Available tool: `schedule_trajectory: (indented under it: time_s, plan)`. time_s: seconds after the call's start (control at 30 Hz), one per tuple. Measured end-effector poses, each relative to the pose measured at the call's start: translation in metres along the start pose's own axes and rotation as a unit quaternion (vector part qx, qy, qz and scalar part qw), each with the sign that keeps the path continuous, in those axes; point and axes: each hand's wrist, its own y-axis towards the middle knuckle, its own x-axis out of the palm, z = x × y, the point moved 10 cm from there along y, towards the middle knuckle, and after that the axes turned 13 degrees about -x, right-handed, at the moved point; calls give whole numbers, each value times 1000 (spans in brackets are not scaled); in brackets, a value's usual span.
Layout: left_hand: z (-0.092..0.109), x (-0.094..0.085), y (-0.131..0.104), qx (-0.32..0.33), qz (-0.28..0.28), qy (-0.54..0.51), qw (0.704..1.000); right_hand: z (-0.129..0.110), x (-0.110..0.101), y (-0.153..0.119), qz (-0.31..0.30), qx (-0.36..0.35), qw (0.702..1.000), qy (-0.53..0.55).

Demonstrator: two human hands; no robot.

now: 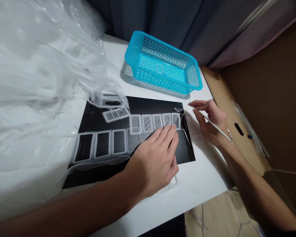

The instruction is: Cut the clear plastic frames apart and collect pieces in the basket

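Observation:
My left hand [155, 158] lies flat, its fingertips on the lower edge of a row of clear plastic pieces with whitish frames [157, 123]. Beneath them is a black sheet [148, 104]. My right hand [210, 120], beyond the sheet's right edge, pinches a thin white stick-like tool [215, 127] between thumb and fingers. Near the tool's tip, thin clear scraps [179, 109] stand up at the right end of the row. A second row of larger framed pieces [103, 144] crosses the sheet at left, partly hidden by my left hand.
A blue perforated basket [166, 84] stands behind the sheet on the white table [212, 176]. Crumpled clear plastic film [39, 82] covers the left side. A brown board [236, 131] at right holds a small black item [239, 129]. Dark curtains hang behind.

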Motion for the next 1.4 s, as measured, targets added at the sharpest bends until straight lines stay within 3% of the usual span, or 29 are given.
schedule_trajectory:
  time_s: [0.2, 0.4, 0.77, 1.1, 1.4]
  plan:
    - [0, 0, 1, 5, -4, -6, 1000, 24, -5, 19, 35, -4, 999, -22]
    - [-1, -1, 0, 5, 1, -4, 1000, 32, -14, 30, 77, -16, 997, -28]
    - [-1, 2, -3, -1, 9, -12, 1000, 47, -52, 13, 165, 17, 983, -74]
    - [-1, -3, -2, -4, 24, -3, 1000, 42, -50, 6, 119, 36, 991, -44]
    - [9, -10, -9, 50, 42, 19, 998, 42, -46, 5, 87, 40, 995, -38]
